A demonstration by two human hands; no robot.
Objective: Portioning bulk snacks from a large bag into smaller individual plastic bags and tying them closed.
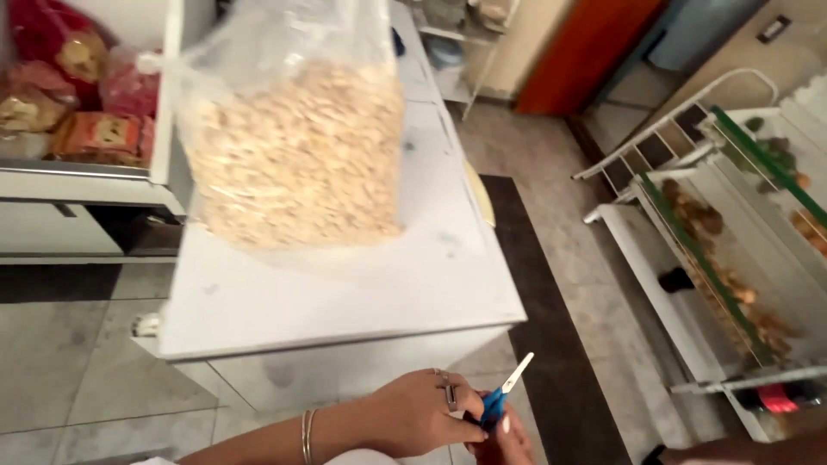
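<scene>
Below the bench (345, 319), both hands (413, 422) grip small blue-handled scissors (504, 394), light, rigid, best held by the handles.

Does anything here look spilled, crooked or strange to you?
Nothing looks spilled or broken. The clear bag of pale snack pieces stands on the white chest top, unspilled. The only slight oddity: the blue-handled scissors are held between both hands, away from the bag.

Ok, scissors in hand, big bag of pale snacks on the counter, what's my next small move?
Probably bring the scissors, gripped at their blue handle by both the left hand and right hand, up to the clear bag; it stands unopened-looking on the white counter.
</scene>
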